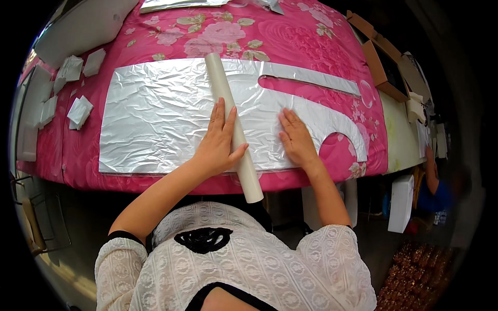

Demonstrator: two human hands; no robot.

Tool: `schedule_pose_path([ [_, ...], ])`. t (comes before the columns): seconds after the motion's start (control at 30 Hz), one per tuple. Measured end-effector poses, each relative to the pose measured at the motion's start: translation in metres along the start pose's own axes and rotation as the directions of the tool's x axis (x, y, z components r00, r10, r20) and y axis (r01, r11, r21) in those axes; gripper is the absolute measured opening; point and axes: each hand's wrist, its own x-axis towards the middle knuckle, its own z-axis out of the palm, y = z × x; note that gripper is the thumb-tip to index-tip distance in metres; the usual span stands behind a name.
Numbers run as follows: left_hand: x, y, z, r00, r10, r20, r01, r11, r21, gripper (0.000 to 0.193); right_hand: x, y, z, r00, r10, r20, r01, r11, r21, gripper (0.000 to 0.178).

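Note:
A crinkled silver film sheet (150,114) lies spread on a pink floral cloth (218,39). Its right end has a long narrow strip and a curved cut-out, much like an apron's neck. Across its middle rests a cream-coloured tube (223,83), tilted, with its near end sticking out past the table's front edge. My left hand (218,140) lies on the tube with fingers stretched out and the thumb apart over it. To the right of the tube, my right hand (296,137) lies flat on the film, fingers extended.
Small folded white packets (80,112) lie at the left, near a white box-like object (85,31). More silver film (181,4) is at the far edge. An open brown cardboard box (384,70) stands at the right. Beyond it, another person's arm (430,168) shows.

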Motion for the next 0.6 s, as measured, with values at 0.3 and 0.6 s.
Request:
schedule_pose_path([
  [0.3, 0.014, 0.030, 0.012, 0.994, 0.046, 0.100, -0.051, 0.998, 0.047, 0.072, -0.087, 0.153, -0.059, 0.756, 0.514, -0.406, -0.603, 0.789, -0.123, 0.032],
  [0.6, 0.014, 0.045, 0.005, 0.979, 0.201, 0.032, -0.187, 0.950, -0.248, 0.061, -0.040, 0.005, -0.060, 0.776, 0.372, -0.510, -0.275, 0.926, 0.257, 0.021],
])
